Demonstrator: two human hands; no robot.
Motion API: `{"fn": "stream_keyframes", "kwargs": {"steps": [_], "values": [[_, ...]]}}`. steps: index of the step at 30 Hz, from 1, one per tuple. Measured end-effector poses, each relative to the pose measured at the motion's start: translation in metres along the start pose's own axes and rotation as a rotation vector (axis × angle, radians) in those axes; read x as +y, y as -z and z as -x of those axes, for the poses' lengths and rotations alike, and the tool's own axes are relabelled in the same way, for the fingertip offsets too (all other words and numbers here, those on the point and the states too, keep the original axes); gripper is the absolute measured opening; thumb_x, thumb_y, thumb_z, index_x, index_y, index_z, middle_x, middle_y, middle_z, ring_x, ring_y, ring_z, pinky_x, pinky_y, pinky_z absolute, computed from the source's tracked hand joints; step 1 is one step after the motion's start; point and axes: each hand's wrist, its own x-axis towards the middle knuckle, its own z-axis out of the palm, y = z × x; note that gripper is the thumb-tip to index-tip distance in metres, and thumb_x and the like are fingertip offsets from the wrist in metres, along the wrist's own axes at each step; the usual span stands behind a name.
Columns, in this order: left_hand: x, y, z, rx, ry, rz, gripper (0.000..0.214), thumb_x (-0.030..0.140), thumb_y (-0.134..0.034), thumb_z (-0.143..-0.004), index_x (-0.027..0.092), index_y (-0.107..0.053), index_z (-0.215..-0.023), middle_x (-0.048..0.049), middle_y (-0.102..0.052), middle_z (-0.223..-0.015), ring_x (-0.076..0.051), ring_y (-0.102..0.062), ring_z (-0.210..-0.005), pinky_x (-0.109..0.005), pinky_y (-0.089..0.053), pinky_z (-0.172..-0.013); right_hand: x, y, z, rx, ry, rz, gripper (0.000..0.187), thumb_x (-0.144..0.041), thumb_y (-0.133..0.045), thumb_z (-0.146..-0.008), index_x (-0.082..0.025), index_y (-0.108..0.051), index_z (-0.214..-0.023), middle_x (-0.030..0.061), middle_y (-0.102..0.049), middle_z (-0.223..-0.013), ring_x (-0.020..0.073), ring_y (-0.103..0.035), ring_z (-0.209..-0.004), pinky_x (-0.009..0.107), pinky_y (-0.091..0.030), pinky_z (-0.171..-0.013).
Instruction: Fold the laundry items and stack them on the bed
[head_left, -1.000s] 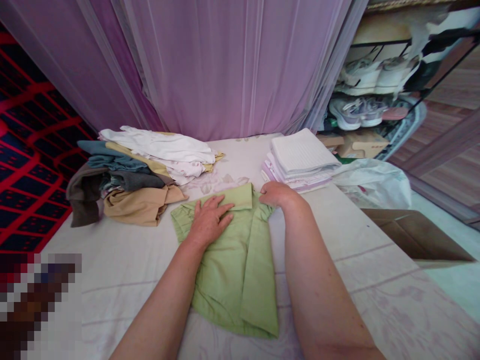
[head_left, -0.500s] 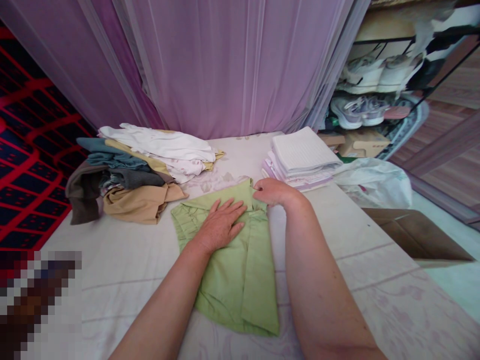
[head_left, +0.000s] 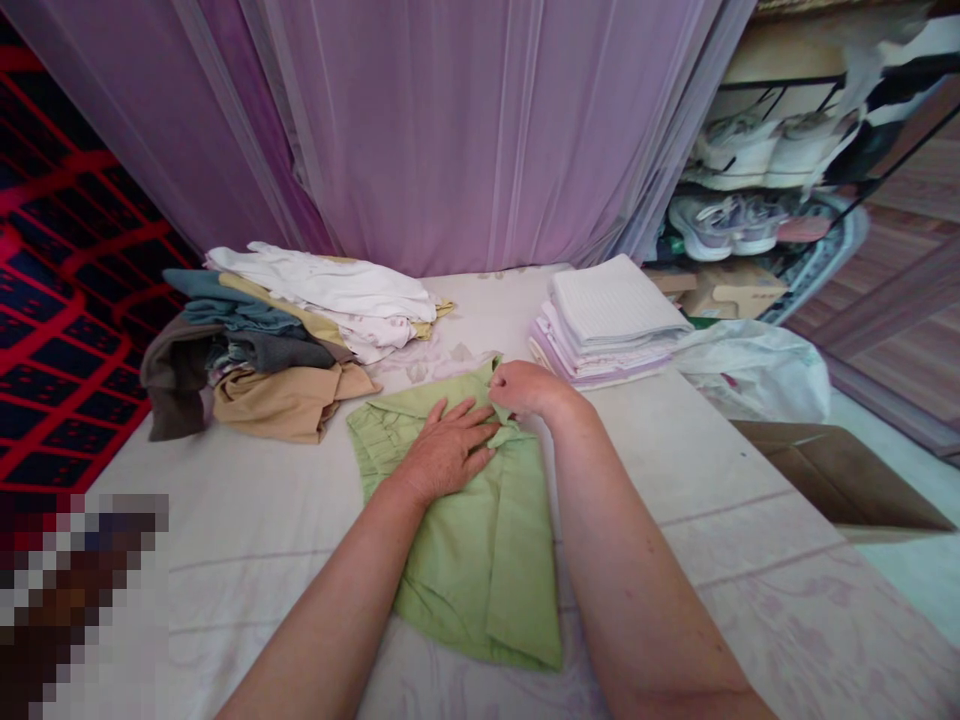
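Observation:
Light green shorts point(head_left: 450, 540), partly folded and with a gathered edge on the left, lie on the patterned sheet in front of me. My left hand point(head_left: 450, 450) rests flat on their upper part, its fingers spread. At the top right corner my right hand point(head_left: 525, 388) pinches a bit of the fabric and holds it slightly raised over the rest. The right fingertips are partly hidden by the hand itself. Between my hands the cloth is creased.
A heap of loose clothes point(head_left: 277, 340) lies at the back left. Folded white and lilac cloths point(head_left: 611, 315) are stacked at the back right, beside a plastic bag point(head_left: 757, 370). Past the right edge stand an open cardboard box point(head_left: 840, 470) and a shoe rack point(head_left: 750, 190). A purple curtain point(head_left: 450, 130) hangs behind.
My right hand has moved left with the pinched corner of the shorts, folding it inward toward my left hand. The left hand stays flat on the cloth. The view has shifted slightly.

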Motion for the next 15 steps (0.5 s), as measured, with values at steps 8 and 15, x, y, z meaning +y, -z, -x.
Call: {"fn": "stream_keyframes", "kwargs": {"steps": [8, 15], "values": [[-0.001, 0.002, 0.0, 0.086, 0.005, 0.129, 0.028, 0.022, -0.052, -0.084, 0.025, -0.058, -0.111, -0.0034, -0.062, -0.125, -0.025, -0.045, -0.129, -0.057, -0.018, -0.112, 0.012, -0.014, -0.014, -0.052, 0.053, -0.331, 0.027, -0.029, -0.05, -0.086, -0.013, -0.069, -0.077, 0.0096, -0.072, -0.076, 0.0159, -0.064, -0.059, 0.024, -0.049, -0.058], [0.0, 0.007, -0.002, 0.311, 0.242, 0.34, 0.045, 0.029, -0.052, -0.085, 0.022, -0.044, -0.13, -0.0041, -0.07, -0.105, -0.018, -0.066, -0.082, -0.033, -0.051, -0.08, 0.013, -0.019, -0.015, -0.172, -0.074, -0.747, 0.03, -0.029, -0.042, -0.094, -0.013, -0.06, -0.075, 0.008, -0.07, -0.077, 0.0102, -0.06, -0.054, 0.023, -0.051, -0.056]]}}
